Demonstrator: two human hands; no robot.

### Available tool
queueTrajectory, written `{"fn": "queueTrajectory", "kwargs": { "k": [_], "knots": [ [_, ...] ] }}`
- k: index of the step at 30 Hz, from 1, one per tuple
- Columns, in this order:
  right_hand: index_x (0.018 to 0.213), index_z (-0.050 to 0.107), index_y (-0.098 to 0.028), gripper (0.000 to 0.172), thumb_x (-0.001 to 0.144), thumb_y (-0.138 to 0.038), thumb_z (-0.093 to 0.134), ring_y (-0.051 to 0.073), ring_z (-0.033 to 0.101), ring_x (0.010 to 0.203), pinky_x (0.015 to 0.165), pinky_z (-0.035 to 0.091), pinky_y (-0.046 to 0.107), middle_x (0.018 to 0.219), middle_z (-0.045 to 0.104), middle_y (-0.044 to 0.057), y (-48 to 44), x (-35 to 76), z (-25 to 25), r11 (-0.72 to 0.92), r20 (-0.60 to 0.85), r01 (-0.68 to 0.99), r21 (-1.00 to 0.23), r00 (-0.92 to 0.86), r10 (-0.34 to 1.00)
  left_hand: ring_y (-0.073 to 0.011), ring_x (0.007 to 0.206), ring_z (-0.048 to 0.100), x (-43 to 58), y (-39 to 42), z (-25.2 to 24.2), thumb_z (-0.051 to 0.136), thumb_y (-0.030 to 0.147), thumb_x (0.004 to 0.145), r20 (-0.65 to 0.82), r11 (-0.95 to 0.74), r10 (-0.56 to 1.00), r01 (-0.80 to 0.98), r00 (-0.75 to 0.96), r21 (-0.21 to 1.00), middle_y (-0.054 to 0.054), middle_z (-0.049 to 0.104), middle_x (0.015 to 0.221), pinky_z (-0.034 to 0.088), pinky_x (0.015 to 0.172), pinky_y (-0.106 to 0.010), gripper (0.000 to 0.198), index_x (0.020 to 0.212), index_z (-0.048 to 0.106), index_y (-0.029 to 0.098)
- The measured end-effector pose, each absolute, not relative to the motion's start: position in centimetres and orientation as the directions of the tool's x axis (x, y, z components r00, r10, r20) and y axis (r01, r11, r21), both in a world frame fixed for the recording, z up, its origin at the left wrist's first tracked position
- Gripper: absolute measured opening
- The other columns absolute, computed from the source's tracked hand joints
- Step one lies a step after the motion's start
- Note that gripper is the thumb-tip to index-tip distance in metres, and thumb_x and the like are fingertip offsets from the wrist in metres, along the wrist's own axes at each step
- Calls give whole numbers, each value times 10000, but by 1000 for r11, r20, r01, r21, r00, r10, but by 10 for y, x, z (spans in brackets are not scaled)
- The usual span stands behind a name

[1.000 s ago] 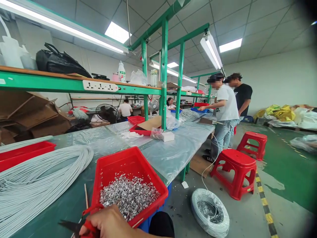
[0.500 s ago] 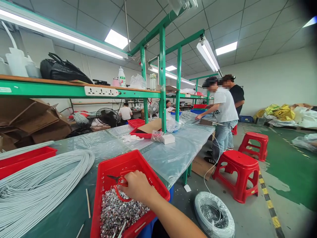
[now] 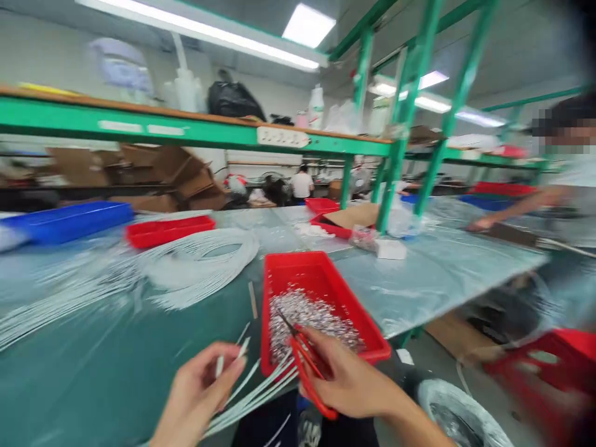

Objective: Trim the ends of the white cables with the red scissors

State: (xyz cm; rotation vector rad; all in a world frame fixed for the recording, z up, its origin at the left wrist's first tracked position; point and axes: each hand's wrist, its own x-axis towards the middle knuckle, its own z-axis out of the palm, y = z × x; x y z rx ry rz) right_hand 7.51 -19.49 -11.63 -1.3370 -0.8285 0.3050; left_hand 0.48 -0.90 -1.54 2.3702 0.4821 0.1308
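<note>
The right hand [image 3: 349, 375] is clamped on a pair of scissors with red loop handles and dark, thin blades [image 3: 302, 363], its fingers wrapped round the handles. The scissors slant over the near part of a deep red plastic tray [image 3: 298, 267], blades pointing far and left above a heap of small silvery bits [image 3: 302, 310]; blur hides whether the blades are parted. To the left, the left hand [image 3: 200, 388] has its thumb and fingertips together on thin white strips [image 3: 243, 347] — just beside the tray's near left corner. Between the hands, slender white cable strands [image 3: 251, 397] run from the tray's near edge toward the near left.

The tray stands at the near edge of a green-topped table [image 3: 116, 360]. A pale flat stick [image 3: 252, 300] lies just left of it, and farther left is a loose coil of white cable [image 3: 186, 273]. Beyond that coil sit a shallow red tray [image 3: 172, 231] and a long blue tray [image 3: 74, 220]. On the far right, a co-worker's bare arm [image 3: 526, 208] reaches over the table — blurred.
</note>
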Motion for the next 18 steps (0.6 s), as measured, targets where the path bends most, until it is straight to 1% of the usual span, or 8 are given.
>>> {"fn": "queueTrajectory", "kwargs": {
  "k": [1,2,4,7,10,12,14,18],
  "knots": [
    [1126,478,-119,393,758,-257,492,155,483,766,731,416,262,884,533,72,-197,68,-117,180,267,198,-964,676,687,-41,433,299,6,-9,-15,569,632,681,-106,-695,299,293,948,657,45,317,507,238,419,-155,580,865,533,83],
    [1233,431,-112,519,747,-279,501,186,496,843,793,413,295,965,528,99,-198,63,-117,138,217,172,-975,649,729,-41,438,305,7,-8,-15,542,615,716,-93,-701,275,266,957,662,39,325,527,237,420,-156,546,847,528,85],
    [1314,364,-76,632,741,-315,483,248,484,984,858,403,337,1040,513,147,-196,57,-119,126,163,104,-987,583,796,-44,430,303,10,-8,-16,531,591,732,-130,-676,221,248,966,693,39,329,530,238,407,-162,509,817,502,90],
    [1318,365,-76,639,747,-343,470,261,478,1009,858,412,342,1029,520,148,-188,54,-120,121,152,93,-988,555,818,-46,446,274,10,-10,-17,551,543,741,-154,-635,199,247,968,732,41,322,543,234,405,-167,456,805,484,96],
    [1335,340,-138,595,794,-344,475,220,475,988,886,391,325,1081,499,119,-183,57,-120,62,138,158,-985,528,838,-54,496,254,7,-13,-18,545,473,785,-124,-672,173,209,977,711,30,328,558,219,448,-179,383,783,508,91],
    [1342,334,-161,582,812,-360,466,225,464,1007,856,400,321,1056,502,109,-183,60,-120,31,124,193,-981,492,861,-60,536,261,5,-14,-18,529,432,813,-89,-701,139,162,986,694,19,357,573,219,492,-188,346,768,521,89],
    [1370,311,-145,631,830,-450,423,247,447,1054,853,405,338,1060,498,126,-184,63,-121,5,114,220,-976,490,864,-63,562,272,5,-14,-19,527,420,816,-74,-707,122,139,990,694,9,393,604,229,520,-192,336,763,518,88],
    [1405,258,-70,728,847,-534,312,273,391,1178,995,322,387,1240,419,182,-186,64,-123,-22,111,264,-964,479,871,-54,539,309,8,-11,-20,612,434,731,-102,-657,177,195,979,728,7,419,604,249,497,-175,368,719,480,91]
  ]
}}
